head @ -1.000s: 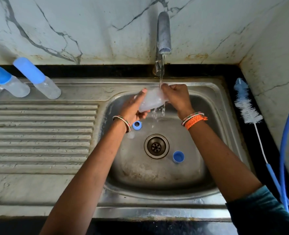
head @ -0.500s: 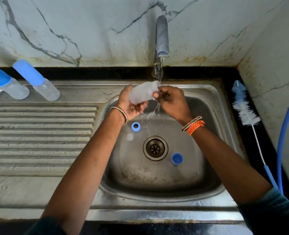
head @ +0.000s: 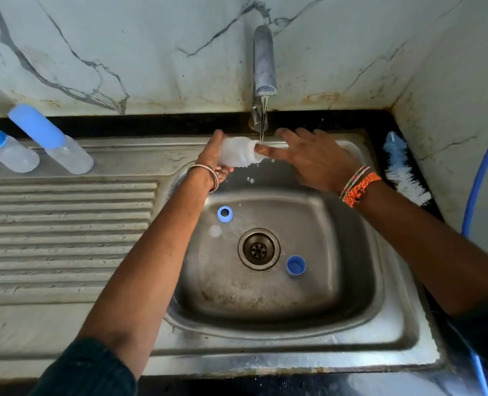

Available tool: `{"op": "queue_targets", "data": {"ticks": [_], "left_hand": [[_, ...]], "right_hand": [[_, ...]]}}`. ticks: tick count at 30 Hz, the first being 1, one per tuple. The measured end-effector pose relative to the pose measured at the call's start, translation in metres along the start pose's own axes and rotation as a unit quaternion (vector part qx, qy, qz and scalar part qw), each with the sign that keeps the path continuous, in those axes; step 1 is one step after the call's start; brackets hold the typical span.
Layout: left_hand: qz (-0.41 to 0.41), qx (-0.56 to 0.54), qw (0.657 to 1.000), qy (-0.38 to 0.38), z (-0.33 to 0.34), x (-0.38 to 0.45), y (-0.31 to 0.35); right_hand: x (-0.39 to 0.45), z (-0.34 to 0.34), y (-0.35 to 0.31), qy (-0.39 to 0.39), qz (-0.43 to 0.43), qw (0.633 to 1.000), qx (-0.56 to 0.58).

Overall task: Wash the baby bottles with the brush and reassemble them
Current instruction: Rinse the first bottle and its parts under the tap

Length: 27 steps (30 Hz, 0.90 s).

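My left hand [head: 214, 155] grips a clear baby bottle body [head: 238, 152] held sideways under the running tap [head: 263, 67], its open neck pointing right. My right hand [head: 308, 160] is spread with straight fingers, and one finger touches the bottle's mouth where the thin stream of water lands. In the sink basin [head: 337, 281] lie a blue screw ring [head: 224, 214], a clear teat [head: 215, 231] and a blue cap [head: 295, 265]. The bottle brush [head: 400, 170] lies on the black counter to the right of the sink.
Two assembled bottles with blue caps [head: 51, 140] [head: 4, 150] lie at the back of the ribbed drainboard [head: 65, 238]. A blue hose [head: 483, 178] curves down the right wall. The drain [head: 259, 248] sits mid-basin.
The bottle rose and turned level under the tap, neck to the right. My right hand opened from a curled grip at the neck to straight fingers at the mouth.
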<state>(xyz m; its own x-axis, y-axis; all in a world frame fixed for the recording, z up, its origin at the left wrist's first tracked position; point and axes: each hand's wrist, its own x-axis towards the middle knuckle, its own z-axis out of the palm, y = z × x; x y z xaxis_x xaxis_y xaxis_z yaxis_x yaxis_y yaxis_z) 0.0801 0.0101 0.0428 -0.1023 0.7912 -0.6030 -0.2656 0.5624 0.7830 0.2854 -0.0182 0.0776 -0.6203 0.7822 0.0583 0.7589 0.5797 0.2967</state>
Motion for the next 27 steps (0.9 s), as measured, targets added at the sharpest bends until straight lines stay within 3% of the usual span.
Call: {"op": "queue_targets", "data": {"ticks": [2, 3, 5, 6, 7, 9, 11, 12, 13, 15, 18, 20, 23, 25, 26, 27], "left_hand": [[0.011, -0.028, 0.999, 0.017, 0.002, 0.003, 0.0], [0.015, -0.05, 0.998, 0.022, 0.004, 0.005, -0.001], [0.02, -0.076, 0.996, 0.03, 0.004, 0.006, -0.009], [0.021, -0.07, 0.997, 0.035, 0.004, 0.007, -0.012], [0.022, -0.058, 0.997, 0.04, 0.004, 0.006, -0.015], [0.017, -0.05, 0.998, 0.041, 0.001, 0.005, -0.016], [0.026, -0.072, 0.997, 0.032, -0.001, 0.003, -0.014], [0.038, -0.067, 0.997, 0.03, 0.0, 0.002, -0.014], [0.054, -0.042, 0.997, 0.034, 0.001, 0.0, -0.016], [0.093, -0.022, 0.995, 0.026, 0.007, -0.007, -0.024], [0.128, -0.088, 0.986, -0.06, 0.017, -0.023, -0.037], [0.183, -0.055, 0.979, -0.073, 0.018, -0.03, -0.043], [0.268, 0.054, 0.962, -0.02, 0.019, -0.037, -0.046], [0.17, 0.012, 0.985, -0.012, 0.021, -0.038, -0.046], [0.073, -0.056, 0.994, -0.058, 0.02, -0.039, -0.045], [-0.021, -0.135, 0.983, -0.122, 0.017, -0.04, -0.044]], "right_hand": [[-0.004, 0.009, -0.023, 0.013, 0.053, 0.981, 0.188], [-0.004, 0.012, -0.035, -0.005, 0.101, 0.933, 0.346], [-0.002, 0.015, -0.049, -0.019, 0.175, 0.792, 0.585], [-0.001, 0.016, -0.048, -0.001, 0.174, 0.793, 0.584], [0.0, 0.014, -0.042, 0.012, 0.16, 0.835, 0.527], [-0.001, 0.011, -0.031, -0.003, 0.128, 0.948, 0.29], [-0.003, 0.014, -0.033, 0.007, 0.138, 0.965, 0.222], [-0.002, 0.017, -0.041, 0.02, 0.165, 0.943, 0.287], [0.0, 0.018, -0.052, 0.031, 0.205, 0.893, 0.399], [0.01, 0.018, -0.065, 0.022, 0.298, 0.749, 0.591], [0.03, 0.015, -0.059, 0.057, 0.382, 0.604, 0.697], [0.042, 0.014, -0.053, 0.115, 0.409, 0.568, 0.704], [0.056, 0.012, -0.052, 0.154, 0.435, 0.558, 0.69], [0.06, 0.01, -0.055, 0.17, 0.407, 0.555, 0.705], [0.059, 0.007, -0.057, 0.178, 0.375, 0.537, 0.734], [0.057, 0.003, -0.062, 0.186, 0.326, 0.495, 0.783]]}}
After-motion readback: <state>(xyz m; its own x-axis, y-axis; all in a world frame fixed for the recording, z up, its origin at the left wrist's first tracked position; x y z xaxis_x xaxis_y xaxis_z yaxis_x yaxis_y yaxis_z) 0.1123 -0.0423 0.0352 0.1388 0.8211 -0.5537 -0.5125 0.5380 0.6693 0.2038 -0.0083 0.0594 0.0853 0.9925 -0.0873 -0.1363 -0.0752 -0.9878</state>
